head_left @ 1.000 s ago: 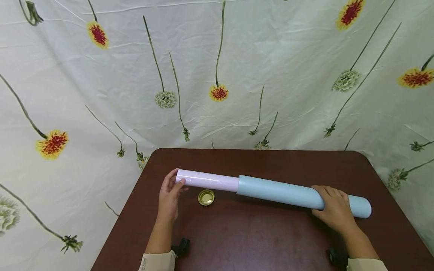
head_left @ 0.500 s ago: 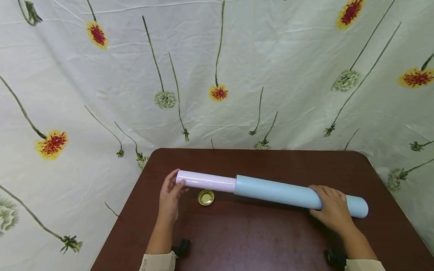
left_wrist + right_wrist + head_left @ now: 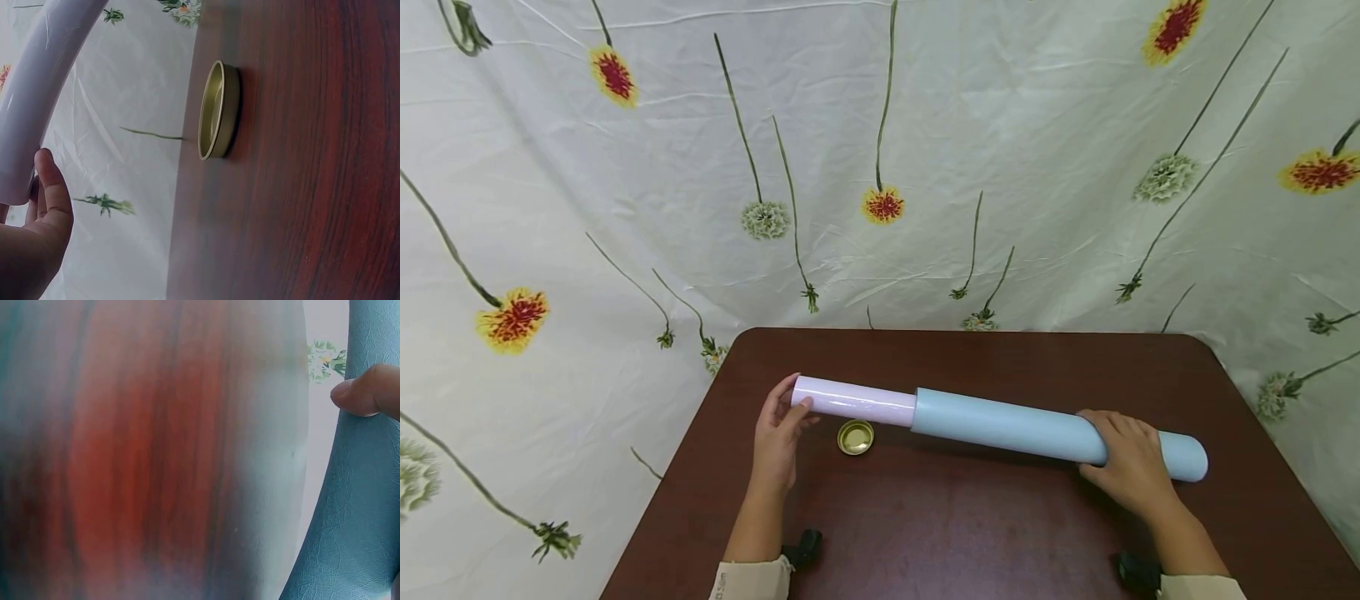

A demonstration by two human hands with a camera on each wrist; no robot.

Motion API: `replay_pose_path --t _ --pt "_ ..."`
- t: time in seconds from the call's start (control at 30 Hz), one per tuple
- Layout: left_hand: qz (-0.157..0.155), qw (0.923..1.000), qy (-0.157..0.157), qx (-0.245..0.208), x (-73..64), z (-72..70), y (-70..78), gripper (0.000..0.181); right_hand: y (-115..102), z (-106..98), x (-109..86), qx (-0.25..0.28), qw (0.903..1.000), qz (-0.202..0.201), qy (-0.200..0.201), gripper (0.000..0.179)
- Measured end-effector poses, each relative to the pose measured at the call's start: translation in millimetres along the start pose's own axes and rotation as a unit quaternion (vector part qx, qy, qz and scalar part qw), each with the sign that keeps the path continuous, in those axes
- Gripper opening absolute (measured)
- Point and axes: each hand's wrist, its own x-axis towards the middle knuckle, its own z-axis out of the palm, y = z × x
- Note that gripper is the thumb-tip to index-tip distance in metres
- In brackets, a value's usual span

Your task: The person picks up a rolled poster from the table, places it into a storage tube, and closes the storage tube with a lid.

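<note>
A pale lilac tube [image 3: 857, 402], glossy and smooth, runs into the open end of a wider light blue tube [image 3: 992, 421]. Fingers and thumb of my left hand [image 3: 777, 437] grip the lilac tube's left end; the left wrist view shows the thumb along its side. Farther right, my right hand [image 3: 1129, 467] is wrapped over the blue tube near its rounded right end. The blue surface looks finely creased in the right wrist view, with the thumb pressed on it. How far the lilac tube reaches inside is hidden. Both tubes are held above the table, tilted slightly down to the right.
A shallow round gold lid [image 3: 856, 437] lies with its hollow side up on the dark brown table [image 3: 970, 525], just below the lilac tube. Behind the table hangs a white cloth [image 3: 1045, 150] printed with flowers.
My right hand and the blue tube have shifted left, so less of the lilac tube shows. The left hand has barely moved, and the gold lid lies where it was.
</note>
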Motion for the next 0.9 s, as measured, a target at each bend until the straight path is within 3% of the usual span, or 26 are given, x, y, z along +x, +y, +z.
replay_pose_path --t 0.9 --pt "-0.008 0.9999 -0.009 -0.012 -1.4 6.0 -4.4 0.047 -12 10 2.9 -0.001 0.9998 -0.012 0.014 0.081"
